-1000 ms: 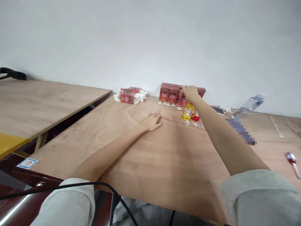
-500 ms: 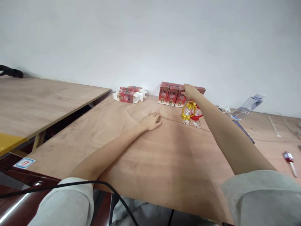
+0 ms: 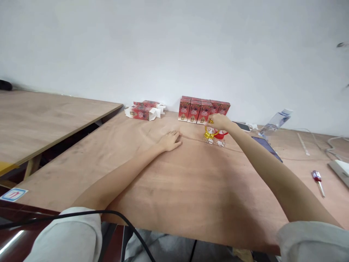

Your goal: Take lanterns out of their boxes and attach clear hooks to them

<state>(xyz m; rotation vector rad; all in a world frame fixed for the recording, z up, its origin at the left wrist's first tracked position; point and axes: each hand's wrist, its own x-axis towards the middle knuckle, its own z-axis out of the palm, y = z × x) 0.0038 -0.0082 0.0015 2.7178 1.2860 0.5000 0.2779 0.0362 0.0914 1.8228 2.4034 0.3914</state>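
My right hand (image 3: 220, 122) closes over the top of a small gold lantern (image 3: 209, 132) that stands on the wooden table (image 3: 191, 178), beside a red base piece (image 3: 222, 135). Small clear parts (image 3: 215, 142) lie just in front of the lantern. A row of several upright red boxes (image 3: 203, 110) stands against the wall right behind it. My left hand (image 3: 169, 140) rests flat on the table, palm down, to the left of the lantern.
Flat red and white boxes (image 3: 143, 110) lie at the back left. A phone (image 3: 242, 126), a clear plastic bottle (image 3: 275, 122), a dark flat sheet (image 3: 265, 145), a red-handled screwdriver (image 3: 317, 180) and cables sit to the right. A second table (image 3: 40, 116) stands on the left across a gap.
My right hand has drawn back from the row of red boxes and come down onto the gold lantern. The left hand has stayed put. The view has shifted a little to the right.
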